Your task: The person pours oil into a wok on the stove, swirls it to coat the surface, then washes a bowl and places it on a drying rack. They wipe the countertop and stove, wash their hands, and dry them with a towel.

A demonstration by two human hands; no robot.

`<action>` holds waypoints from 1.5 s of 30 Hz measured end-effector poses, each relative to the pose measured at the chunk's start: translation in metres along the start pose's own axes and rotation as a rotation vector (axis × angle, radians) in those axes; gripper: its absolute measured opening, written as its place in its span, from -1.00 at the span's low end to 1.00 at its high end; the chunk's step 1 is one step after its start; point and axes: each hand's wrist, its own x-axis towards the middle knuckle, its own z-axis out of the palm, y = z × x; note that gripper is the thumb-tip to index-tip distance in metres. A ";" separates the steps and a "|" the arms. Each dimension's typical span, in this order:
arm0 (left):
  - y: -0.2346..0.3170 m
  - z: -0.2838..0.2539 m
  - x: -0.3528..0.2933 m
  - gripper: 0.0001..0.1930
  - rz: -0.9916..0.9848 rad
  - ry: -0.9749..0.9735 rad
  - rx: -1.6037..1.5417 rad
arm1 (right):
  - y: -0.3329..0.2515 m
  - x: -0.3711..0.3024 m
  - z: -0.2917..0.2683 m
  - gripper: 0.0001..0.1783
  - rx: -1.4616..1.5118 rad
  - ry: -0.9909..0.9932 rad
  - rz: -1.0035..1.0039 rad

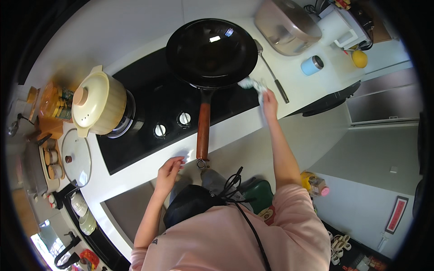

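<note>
My right hand [270, 103] is closed on a pale, patterned cloth [259, 85], at the right edge of the black gas stove [149, 79], just below the wok's rim. The large black wok [210, 54] sits on the right burner. Its reddish-brown wooden handle [204, 131] points toward me and ends in a metal ring past the counter edge. My left hand [169, 174] hangs by the counter's front edge, left of the handle. Its fingers are loosely bent and apart, with nothing seen in them.
A cream lidded pot [100, 101] stands on the left burner, with a glass lid [76, 158] beside it. Right of the wok lie a long-handled spatula [273, 74], a light-blue container [312, 65] and a large beige appliance [289, 27]. A sink faucet [68, 250] is at lower left.
</note>
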 end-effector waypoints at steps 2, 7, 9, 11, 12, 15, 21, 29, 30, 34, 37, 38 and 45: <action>0.013 0.016 0.006 -0.70 -0.045 -0.083 -0.051 | 0.004 -0.004 0.038 -0.62 -0.374 -0.006 -0.272; 0.035 0.042 0.018 -0.61 -0.139 -0.173 -0.204 | -0.045 -0.062 0.079 -0.55 -0.399 -0.026 -0.467; 0.044 0.045 0.024 -0.57 -0.182 -0.277 -0.333 | -0.074 -0.095 0.087 -0.60 -0.307 -0.167 -0.539; 0.039 0.051 0.030 -0.56 -0.234 -0.346 -0.435 | -0.087 -0.119 0.092 -0.57 -0.204 -0.230 -0.580; 0.040 0.058 0.032 -0.55 -0.271 -0.370 -0.504 | -0.091 -0.130 0.091 -0.56 -0.165 -0.340 -0.569; 0.036 0.081 0.041 -0.54 -0.408 -0.418 -0.680 | -0.082 -0.146 0.088 -0.54 -0.093 -0.470 -0.685; 0.046 0.098 0.053 -0.51 -0.385 -0.679 -0.688 | -0.108 -0.134 0.095 -0.62 0.053 -0.417 -0.321; 0.038 -0.005 0.019 -0.59 -0.154 -0.433 -0.480 | -0.137 -0.084 0.171 -0.60 -0.064 -0.568 -0.278; 0.030 -0.029 0.009 -0.59 -0.157 -0.358 -0.498 | -0.147 -0.080 0.189 -0.59 -0.143 -0.555 -0.299; -0.003 -0.116 -0.044 -0.64 -0.254 0.122 -0.444 | -0.184 -0.068 0.264 -0.49 -0.514 -0.412 -0.306; -0.031 -0.166 -0.080 -0.68 -0.341 0.456 -0.395 | -0.199 -0.012 0.312 -0.50 -0.568 -0.347 -0.269; -0.037 -0.180 -0.092 -0.68 -0.353 0.531 -0.402 | -0.201 0.012 0.329 -0.49 -0.550 -0.334 -0.298; -0.083 -0.250 -0.134 -0.68 -0.401 0.762 -0.373 | -0.234 0.005 0.382 -0.55 -0.420 -0.571 -0.797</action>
